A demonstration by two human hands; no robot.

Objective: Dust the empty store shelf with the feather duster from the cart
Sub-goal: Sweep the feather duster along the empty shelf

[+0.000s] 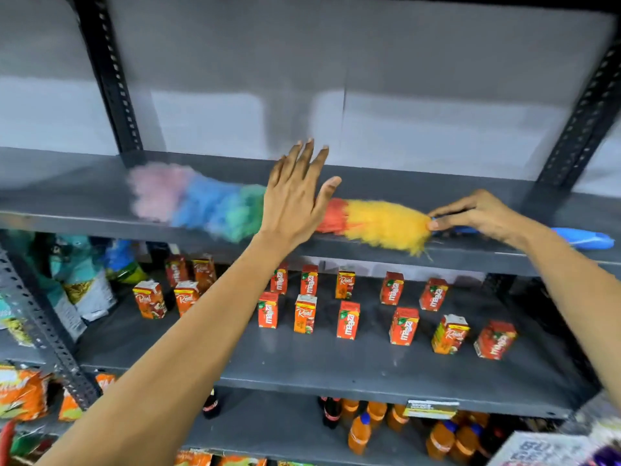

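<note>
Lying multicoloured feather duster (386, 225), blurred

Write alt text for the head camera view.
The right hand holds a rainbow feather duster by its blue handle, its head lying on an otherwise empty grey shelf. The left hand hovers open above it; juice cartons stand below.

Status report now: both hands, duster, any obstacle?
Right hand gripping feather duster near its blue handle. Left hand open above it. Empty shelf clear.
</note>
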